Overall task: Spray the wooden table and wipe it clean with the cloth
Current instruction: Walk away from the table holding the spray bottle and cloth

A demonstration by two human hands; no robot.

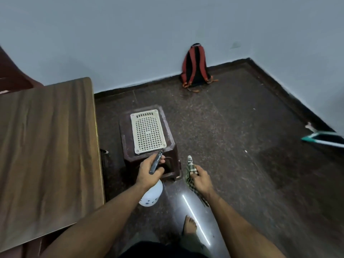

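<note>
The wooden table (46, 146) fills the left side, its brown top bare. My left hand (149, 171) grips the dark trigger head of a white spray bottle (151, 195), which hangs below the hand over the floor, to the right of the table's edge. My right hand (202, 178) holds a checked cloth (190, 170); one end sticks up past the fingers and the rest trails down beside my wrist. Both hands are off the table, above the floor near a stool.
A dark plastic stool (165, 164) with a cream perforated tray (148, 131) on top stands right of the table. A red and black backpack (195, 69) leans on the far wall. A teal-edged object (323, 139) lies at the right. My bare foot (189, 225) is on the dark floor.
</note>
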